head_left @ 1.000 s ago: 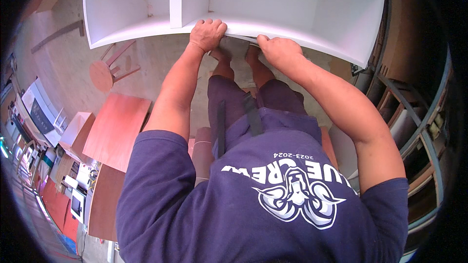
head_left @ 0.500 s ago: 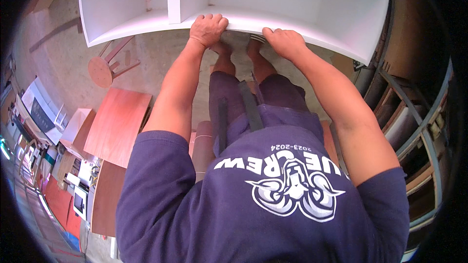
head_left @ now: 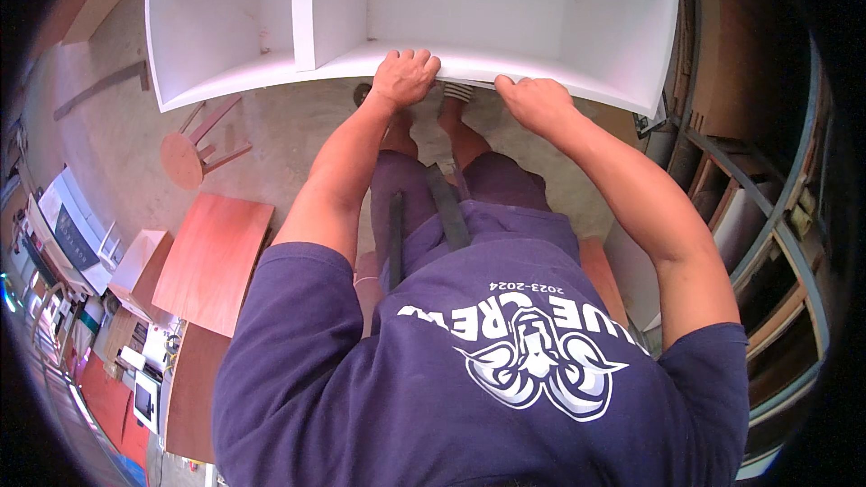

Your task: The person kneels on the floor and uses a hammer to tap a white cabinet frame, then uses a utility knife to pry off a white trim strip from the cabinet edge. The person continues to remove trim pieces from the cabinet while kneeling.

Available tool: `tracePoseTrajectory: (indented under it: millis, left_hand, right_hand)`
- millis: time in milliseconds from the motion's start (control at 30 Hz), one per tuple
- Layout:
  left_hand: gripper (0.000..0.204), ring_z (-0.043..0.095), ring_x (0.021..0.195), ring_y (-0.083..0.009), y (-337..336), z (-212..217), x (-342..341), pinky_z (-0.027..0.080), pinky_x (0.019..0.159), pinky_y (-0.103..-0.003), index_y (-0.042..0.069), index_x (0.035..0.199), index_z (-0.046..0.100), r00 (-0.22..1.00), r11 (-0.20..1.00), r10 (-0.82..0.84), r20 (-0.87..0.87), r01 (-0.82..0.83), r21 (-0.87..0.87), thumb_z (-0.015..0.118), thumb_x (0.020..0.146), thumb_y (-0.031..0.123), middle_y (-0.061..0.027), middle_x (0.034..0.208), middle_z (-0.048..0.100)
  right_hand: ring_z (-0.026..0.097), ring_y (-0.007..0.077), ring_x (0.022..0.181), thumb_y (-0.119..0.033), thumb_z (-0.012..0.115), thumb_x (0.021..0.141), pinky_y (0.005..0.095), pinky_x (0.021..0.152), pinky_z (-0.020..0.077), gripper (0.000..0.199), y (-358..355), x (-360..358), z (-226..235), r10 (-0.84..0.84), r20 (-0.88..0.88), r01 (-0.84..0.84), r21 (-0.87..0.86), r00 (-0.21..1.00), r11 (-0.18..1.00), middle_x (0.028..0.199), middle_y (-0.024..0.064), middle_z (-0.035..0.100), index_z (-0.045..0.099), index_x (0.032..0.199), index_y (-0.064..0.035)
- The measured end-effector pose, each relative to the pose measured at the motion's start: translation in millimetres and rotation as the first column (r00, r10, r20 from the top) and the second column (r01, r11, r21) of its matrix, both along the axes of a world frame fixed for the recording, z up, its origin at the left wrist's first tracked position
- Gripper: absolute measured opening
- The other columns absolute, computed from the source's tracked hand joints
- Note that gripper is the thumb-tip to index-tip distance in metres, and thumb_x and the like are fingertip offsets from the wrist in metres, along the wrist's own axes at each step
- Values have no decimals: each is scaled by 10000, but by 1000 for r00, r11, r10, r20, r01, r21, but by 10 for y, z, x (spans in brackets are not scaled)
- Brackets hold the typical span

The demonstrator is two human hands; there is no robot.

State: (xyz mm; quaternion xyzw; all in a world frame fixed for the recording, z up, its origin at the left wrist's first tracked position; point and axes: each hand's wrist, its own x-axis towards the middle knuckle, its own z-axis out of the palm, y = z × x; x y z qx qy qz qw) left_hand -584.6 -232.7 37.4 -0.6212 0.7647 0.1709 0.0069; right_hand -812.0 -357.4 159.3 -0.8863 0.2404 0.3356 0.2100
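Observation:
Across the top of the view is a white open cabinet [head_left: 469,2], with an upright divider [head_left: 303,18] left of its middle. My left hand [head_left: 406,79] is closed over its near edge, a little right of the divider, knuckles uppermost. Farther right, my right hand [head_left: 538,101] grips the same edge with the thumb along it; its other fingertips are hidden under the board. Both arms reach forward, elbows slightly bent. My legs and feet show partly below the cabinet edge.
A round wooden stool [head_left: 183,160] stands on the concrete floor at left. Nearer are a reddish wooden panel [head_left: 215,257] and a box [head_left: 140,271]. On the right, a metal rack [head_left: 785,261] holds boards. A long flat strip [head_left: 101,90] lies on the floor at far left.
The cabinet sits lower in the view and its right end has shifted left, with more of its inside showing. Both hands have kept their grip on its edge.

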Motion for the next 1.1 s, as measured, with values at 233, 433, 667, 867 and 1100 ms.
tracePoseTrajectory:
  millis: [233,433,667,867,1100]
  left_hand:
    - [173,651,850,-213,8,-52,-24,483,725,-390,165,945,604,1000,998,-8,-20,7,-63,620,858,314,-3,921,630]
    - [98,647,822,-198,2,-92,-37,478,705,-381,177,922,597,1000,995,-11,16,12,-98,574,851,240,10,890,622]
    - [73,642,800,-195,22,-126,-63,469,676,-376,177,895,582,999,992,-9,32,13,-122,561,843,224,5,868,609]
    - [119,632,832,-235,-32,-32,-39,467,695,-403,152,935,573,999,996,-3,37,7,-92,583,834,214,-28,900,606]
    - [296,632,920,-276,-75,95,-233,458,792,-447,127,1092,564,996,999,-14,-87,11,-35,611,891,338,-77,960,615]
  right_hand:
    - [708,373,811,-116,478,938,500,638,557,139,43,-117,-119,-1,3,1,18,1000,1000,837,172,706,473,1058,-46]
    - [698,370,788,-86,498,912,495,629,552,153,-48,-209,-322,40,24,-41,35,999,999,824,175,680,452,1053,-51]
    - [702,368,842,-91,497,919,490,661,560,164,-66,-345,-659,67,73,-68,14,995,998,886,179,689,449,1074,-65]
    - [700,372,854,-97,494,922,490,671,554,154,-57,-303,-568,55,71,-56,9,996,998,899,170,694,463,1073,-83]
    - [690,386,832,-137,482,921,499,664,543,162,-105,-548,-171,43,8,-42,-53,999,998,890,184,689,475,1074,-82]
